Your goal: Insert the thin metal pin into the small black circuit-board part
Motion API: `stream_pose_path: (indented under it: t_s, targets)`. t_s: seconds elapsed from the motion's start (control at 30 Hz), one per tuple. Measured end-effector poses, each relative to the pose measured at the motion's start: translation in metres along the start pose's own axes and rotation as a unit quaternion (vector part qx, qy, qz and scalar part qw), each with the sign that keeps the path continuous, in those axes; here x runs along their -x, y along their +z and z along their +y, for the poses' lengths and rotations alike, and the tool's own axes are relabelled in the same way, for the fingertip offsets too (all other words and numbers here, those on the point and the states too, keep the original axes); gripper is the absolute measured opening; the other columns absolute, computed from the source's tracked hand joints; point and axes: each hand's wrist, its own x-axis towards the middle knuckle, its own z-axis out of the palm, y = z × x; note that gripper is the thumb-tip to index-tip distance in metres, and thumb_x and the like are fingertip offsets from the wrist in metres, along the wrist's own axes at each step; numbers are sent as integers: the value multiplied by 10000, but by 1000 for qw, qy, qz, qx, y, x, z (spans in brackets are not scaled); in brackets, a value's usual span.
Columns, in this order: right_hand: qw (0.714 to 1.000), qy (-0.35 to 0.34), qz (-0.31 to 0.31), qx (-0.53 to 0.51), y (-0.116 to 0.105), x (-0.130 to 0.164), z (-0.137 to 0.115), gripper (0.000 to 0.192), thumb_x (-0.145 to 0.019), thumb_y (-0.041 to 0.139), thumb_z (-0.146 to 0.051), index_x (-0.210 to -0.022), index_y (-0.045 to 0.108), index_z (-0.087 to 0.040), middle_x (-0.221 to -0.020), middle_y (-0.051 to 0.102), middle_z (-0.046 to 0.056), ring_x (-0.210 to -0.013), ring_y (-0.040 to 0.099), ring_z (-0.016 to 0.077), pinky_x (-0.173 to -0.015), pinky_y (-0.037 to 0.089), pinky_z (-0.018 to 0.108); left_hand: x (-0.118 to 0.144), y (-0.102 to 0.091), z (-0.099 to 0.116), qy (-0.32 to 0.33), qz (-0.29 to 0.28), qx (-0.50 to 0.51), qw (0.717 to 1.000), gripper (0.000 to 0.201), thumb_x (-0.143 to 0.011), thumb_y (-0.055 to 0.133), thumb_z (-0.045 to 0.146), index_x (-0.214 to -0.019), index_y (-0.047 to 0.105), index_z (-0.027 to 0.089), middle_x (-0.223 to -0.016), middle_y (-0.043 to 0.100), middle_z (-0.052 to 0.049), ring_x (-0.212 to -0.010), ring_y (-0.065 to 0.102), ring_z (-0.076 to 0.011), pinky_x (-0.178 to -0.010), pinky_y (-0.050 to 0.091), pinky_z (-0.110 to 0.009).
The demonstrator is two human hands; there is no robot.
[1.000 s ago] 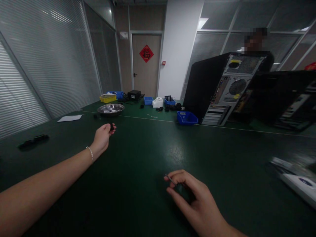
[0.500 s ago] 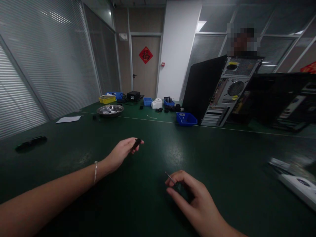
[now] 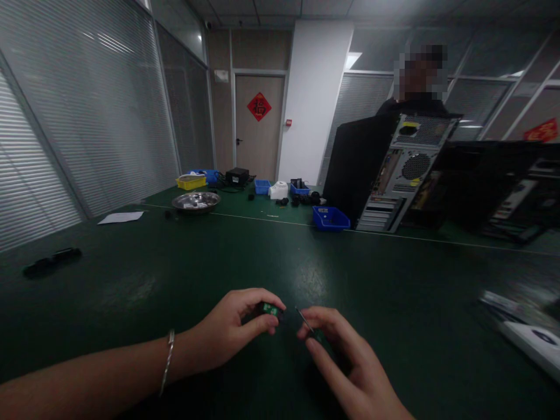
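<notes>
From the head camera, near the table's near edge, the left hand pinches a small black part with a green face between thumb and fingers, its long axis running roughly left to right. Just beside it, the right hand is closed on a thin metal tool, whose tip slants up-left toward the part.

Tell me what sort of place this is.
Probably an electronics or computer repair workroom in an office: an opened computer tower stands on the green table, with blue parts bins nearby and glass partitions with blinds.
</notes>
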Motion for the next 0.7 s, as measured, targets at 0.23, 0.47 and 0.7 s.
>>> stream_pose_path:
  t_s: [0.23,0.47,0.7]
  targets:
    - [999,-28,-8,39,1,0,2,261,-873,531,-170,-1122,568,-241,-989,627,53,-913,617,172,-792,511,254,0,-2,-2,53,38,-34,997,255,-823,593,312,-1051,644,211,-981,637,-56,-907,582,-171,-811,452,-290]
    - [997,-52,-24,51,0,-3,-2,278,-862,532,-139,-1110,605,-242,-961,623,56,-895,612,175,-778,510,267,1,-2,3,71,26,-68,995,218,-825,596,291,-1011,659,198,-966,656,-54,-903,597,-165,-815,454,-278]
    - [997,-39,-50,38,0,-2,0,284,-867,521,-125,-1112,606,-240,-985,617,55,-910,598,168,-790,497,263,1,-2,8,102,13,-93,990,214,-831,593,289,-1002,665,182,-942,666,-59,-880,607,-159,-795,463,-267]
